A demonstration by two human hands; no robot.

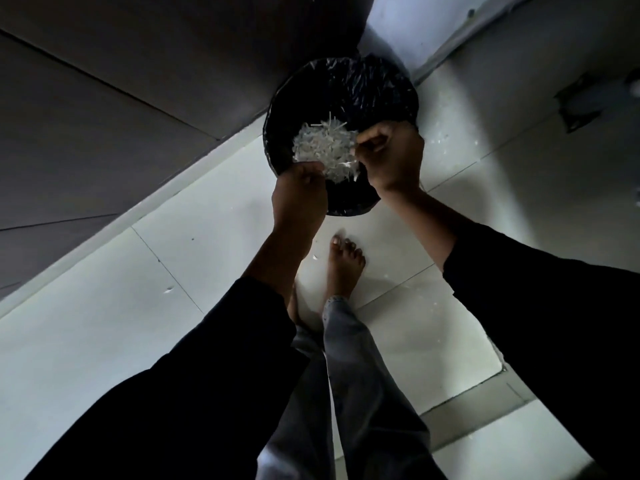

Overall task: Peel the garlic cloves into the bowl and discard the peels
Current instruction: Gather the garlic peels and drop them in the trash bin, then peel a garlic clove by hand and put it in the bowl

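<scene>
Both hands hung over a black-lined bin point(341, 98) standing on the tiled floor point(207, 237). The left hand point(299, 188) and the right hand point(391, 157) each had fingers curled at the edges of a pale heap of garlic peels point(322, 148); whether they pinched the peels themselves or some carrier hidden beneath them, I could not tell. No bowl or cloves showed. A few white flakes point(443, 142) already lay on the floor beside the bin, and one near a bare foot point(346, 265). The likely slip: such light, dry skins could drift past the rim if let go from this height or tipped unevenly.
</scene>
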